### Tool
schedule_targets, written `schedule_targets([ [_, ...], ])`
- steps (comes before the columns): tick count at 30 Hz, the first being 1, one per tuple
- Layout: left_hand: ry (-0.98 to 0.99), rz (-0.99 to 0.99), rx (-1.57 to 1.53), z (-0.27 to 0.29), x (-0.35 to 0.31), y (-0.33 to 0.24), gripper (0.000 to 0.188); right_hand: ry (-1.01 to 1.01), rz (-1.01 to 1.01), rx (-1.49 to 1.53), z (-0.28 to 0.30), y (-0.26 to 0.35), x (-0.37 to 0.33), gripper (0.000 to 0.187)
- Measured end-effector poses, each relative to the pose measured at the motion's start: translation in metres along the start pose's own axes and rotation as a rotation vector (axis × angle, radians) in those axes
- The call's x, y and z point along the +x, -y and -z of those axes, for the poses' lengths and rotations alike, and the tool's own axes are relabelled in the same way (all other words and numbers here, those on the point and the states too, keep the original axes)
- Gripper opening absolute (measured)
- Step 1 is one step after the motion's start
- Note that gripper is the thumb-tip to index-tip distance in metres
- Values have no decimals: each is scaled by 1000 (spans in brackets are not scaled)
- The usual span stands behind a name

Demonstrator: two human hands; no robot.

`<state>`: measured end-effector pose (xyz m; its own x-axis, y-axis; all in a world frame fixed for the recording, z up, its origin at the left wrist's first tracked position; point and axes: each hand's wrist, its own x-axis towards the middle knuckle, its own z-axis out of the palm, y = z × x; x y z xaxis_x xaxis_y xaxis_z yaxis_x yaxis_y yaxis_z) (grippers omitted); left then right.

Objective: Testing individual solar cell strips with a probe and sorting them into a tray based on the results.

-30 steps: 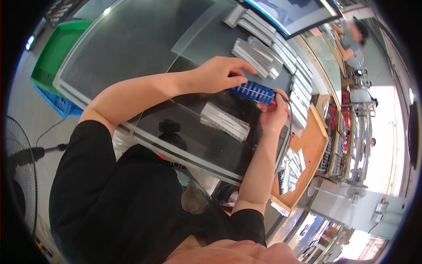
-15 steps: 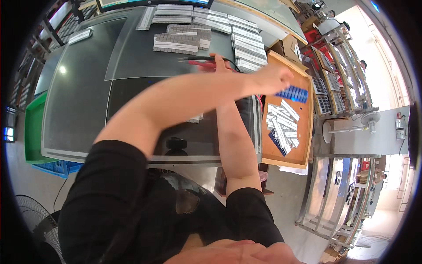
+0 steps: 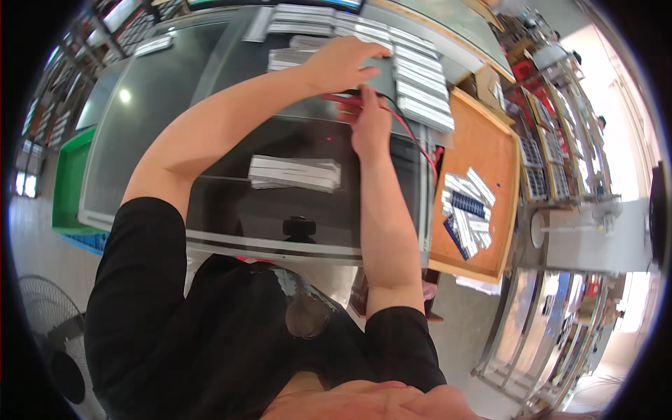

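My left hand (image 3: 343, 64) is over the far part of the dark glass-topped table (image 3: 231, 210), fingers stretched and thumb apart, with nothing visible in it. Just nearer, my right hand (image 3: 371, 126) grips a pair of test probes, one with a red handle (image 3: 336, 98) and one black, mostly hidden by the hands. A stack of grey-white strips (image 3: 301, 173) lies left of my right forearm. Beyond my left hand, another stack of strips (image 3: 280, 59) is partly covered by it. In the wooden tray (image 3: 483, 133) on the right, a dark blue strip (image 3: 470, 205) rests on loose white strips.
Rows of stacked strips (image 3: 423, 87) line the table's far right side. A red cable (image 3: 420, 147) runs from my right hand to the right edge. A green bin (image 3: 70, 185) stands left of the table; a fan (image 3: 49, 315) is at lower left. Shelving racks stand farther right.
My left hand has swung from the wooden tray back over the table. The blue strip it had at the tray now lies among the white strips. My right hand still holds the probes.
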<state>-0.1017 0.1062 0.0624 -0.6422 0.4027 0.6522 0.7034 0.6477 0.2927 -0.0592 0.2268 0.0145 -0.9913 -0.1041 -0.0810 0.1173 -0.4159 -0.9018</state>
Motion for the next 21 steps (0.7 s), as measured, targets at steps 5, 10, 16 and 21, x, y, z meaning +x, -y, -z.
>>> schedule_targets([
  [5, 110, 116, 268, 32, -70, 68, 46, -53, -12, -42, 7, -2, 1, 26],
  [10, 173, 187, 310, 44, -102, 76, 51, -68, -10, -39, 4, -5, 1, 25],
  [16, 177, 106, 432, 43, -95, 80, 39, -26, 0, -41, 3, -5, -1, 25],
  [21, 124, -19, 489, 48, -109, 67, 36, -39, 26, -36, 1, -4, -2, 25],
])
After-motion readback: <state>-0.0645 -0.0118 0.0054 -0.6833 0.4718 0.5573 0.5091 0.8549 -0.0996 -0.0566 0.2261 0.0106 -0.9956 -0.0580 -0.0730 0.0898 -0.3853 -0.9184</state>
